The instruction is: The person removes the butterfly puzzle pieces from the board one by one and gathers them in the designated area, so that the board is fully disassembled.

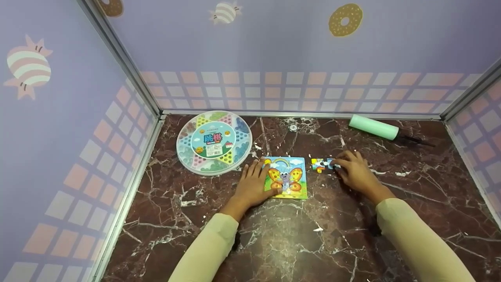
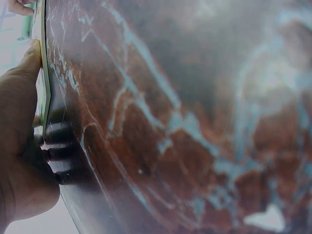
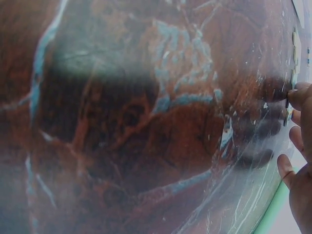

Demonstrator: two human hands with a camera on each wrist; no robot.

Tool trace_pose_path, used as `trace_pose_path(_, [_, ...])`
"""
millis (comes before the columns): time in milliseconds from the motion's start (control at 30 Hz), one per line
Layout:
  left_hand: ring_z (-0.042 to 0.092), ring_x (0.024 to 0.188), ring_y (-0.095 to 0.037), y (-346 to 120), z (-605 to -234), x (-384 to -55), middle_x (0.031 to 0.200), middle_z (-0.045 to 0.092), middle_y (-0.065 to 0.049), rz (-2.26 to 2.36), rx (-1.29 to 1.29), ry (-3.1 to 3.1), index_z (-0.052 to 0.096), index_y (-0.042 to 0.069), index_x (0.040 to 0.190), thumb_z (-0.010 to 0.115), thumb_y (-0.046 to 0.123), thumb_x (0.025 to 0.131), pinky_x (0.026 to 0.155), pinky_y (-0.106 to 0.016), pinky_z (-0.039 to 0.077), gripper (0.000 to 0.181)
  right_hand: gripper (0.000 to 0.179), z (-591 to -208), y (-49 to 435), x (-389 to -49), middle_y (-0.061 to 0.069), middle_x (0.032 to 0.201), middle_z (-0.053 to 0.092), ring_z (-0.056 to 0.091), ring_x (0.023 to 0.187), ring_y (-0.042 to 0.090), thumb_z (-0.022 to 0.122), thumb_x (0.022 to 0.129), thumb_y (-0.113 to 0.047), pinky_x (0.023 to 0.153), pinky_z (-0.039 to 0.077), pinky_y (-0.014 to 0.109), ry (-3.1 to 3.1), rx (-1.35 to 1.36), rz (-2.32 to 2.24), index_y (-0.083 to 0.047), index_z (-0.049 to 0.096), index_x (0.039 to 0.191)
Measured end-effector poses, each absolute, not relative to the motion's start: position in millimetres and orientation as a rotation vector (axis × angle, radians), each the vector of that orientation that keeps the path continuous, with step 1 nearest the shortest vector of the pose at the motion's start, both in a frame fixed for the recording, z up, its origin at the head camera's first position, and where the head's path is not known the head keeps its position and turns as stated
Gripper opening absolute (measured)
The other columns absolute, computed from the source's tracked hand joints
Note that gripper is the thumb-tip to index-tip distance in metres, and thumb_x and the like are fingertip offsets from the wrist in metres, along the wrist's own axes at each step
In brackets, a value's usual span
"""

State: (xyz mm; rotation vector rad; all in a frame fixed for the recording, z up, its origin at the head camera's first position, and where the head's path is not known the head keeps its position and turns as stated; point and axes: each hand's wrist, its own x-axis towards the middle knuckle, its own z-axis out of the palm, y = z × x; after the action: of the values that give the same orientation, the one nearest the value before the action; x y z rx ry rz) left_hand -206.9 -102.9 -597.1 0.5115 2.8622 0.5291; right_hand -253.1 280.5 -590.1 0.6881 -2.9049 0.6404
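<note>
Head: bead-filled case (image 1: 209, 172) near puzzle (image 1: 289, 176)

Pale glare streaks the glossy tabletop (image 1: 283, 235); both wrist views look hazy.

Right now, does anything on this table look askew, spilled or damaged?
Nothing looks plainly spilled or damaged. The mint-green cylinder lies askew at back right, slanted to the rear wall, whereas the butterfly puzzle under your left hand sits nearly square.
</note>
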Motion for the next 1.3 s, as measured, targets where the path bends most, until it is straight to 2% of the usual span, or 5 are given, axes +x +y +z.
trace_pose_path(367, [0.012, 0.175, -0.038, -102, -594, -205, 0.188, 0.011, -0.014, 0.531, 0.499, 2.842, 0.025, 0.011, 0.177, 0.06, 0.073, 0.103, 0.143, -0.058, 0.007, 0.103, 0.033, -590, 281, -254, 0.021, 0.136, 0.065, 0.056, 0.12, 0.048, 0.075, 0.098, -0.007, 0.095, 0.049, 0.077, -2.909, 0.686, 0.66, -0.011, 0.079, 0.13])
trace_pose_path(700, [0.011, 0.175, -0.037, -103, -597, -206, 0.188, 0.01, -0.013, 0.522, 0.496, 2.839, 0.024, 0.011, 0.178, 0.06, 0.073, 0.103, 0.143, -0.056, 0.004, 0.104, 0.042, -590, 275, -256, 0.018, 0.138, 0.065, 0.06, 0.13, 0.044, 0.074, 0.107, -0.029, 0.099, 0.045, 0.072, -2.915, 0.646, 0.646, -0.011, 0.071, 0.145])
trace_pose_path(867, [0.013, 0.175, -0.037, -102, -595, -205, 0.188, 0.011, -0.013, 0.521, 0.494, 2.845, 0.025, 0.011, 0.178, 0.059, 0.073, 0.103, 0.143, -0.056, 0.006, 0.103, 0.047, -590, 265, -258, 0.019, 0.138, 0.065, 0.06, 0.127, 0.043, 0.075, 0.107, -0.034, 0.098, 0.045, 0.07, -2.908, 0.643, 0.638, -0.009, 0.071, 0.146])
trace_pose_path(1100, [0.011, 0.175, -0.037, -104, -599, -207, 0.188, 0.009, -0.013, 0.539, 0.496, 2.837, 0.023, 0.011, 0.178, 0.059, 0.075, 0.102, 0.143, -0.057, 0.003, 0.105, 0.047, -593, 242, -259, 0.017, 0.14, 0.066, 0.059, 0.13, 0.043, 0.074, 0.107, -0.037, 0.103, 0.045, 0.079, -2.894, 0.69, 0.676, -0.009, 0.072, 0.145])
trace_pose_path(1300, [0.01, 0.175, -0.037, -105, -607, -211, 0.188, 0.008, -0.011, 0.564, 0.509, 2.839, 0.023, 0.013, 0.178, 0.06, 0.078, 0.101, 0.143, -0.057, 0.002, 0.107, 0.047, -594, 224, -259, 0.015, 0.14, 0.066, 0.059, 0.129, 0.041, 0.075, 0.107, -0.038, 0.097, 0.045, 0.071, -2.9, 0.726, 0.67, -0.01, 0.073, 0.145])
